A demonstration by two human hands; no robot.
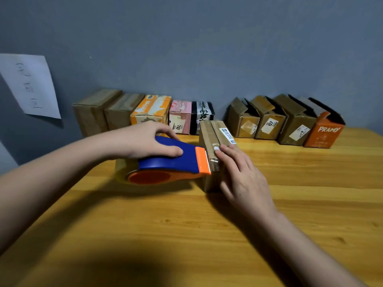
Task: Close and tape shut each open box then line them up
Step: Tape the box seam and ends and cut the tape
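Brown cardboard box, mid-table, closed, long axis running toward the far edge; right hand rests flat-fingered on it. Left hand grips blue-orange tape dispenser, cutter touching the box's near end. Along the far edge: five closed boxes left, four open boxes right.

Tape dispenser left of box; box rows behind.

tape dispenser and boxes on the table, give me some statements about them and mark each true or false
1. The left hand grips the blue tape dispenser. True.
2. The right hand is lifted clear of the box being taped. False: its fingers press on that box.
3. Four boxes at the back right stand with flaps open, among them the orange box. True.
4. The dispenser's cutter end is green. False: it is orange.
5. The paper sheet lies flat on the table. False: it hangs on the wall.
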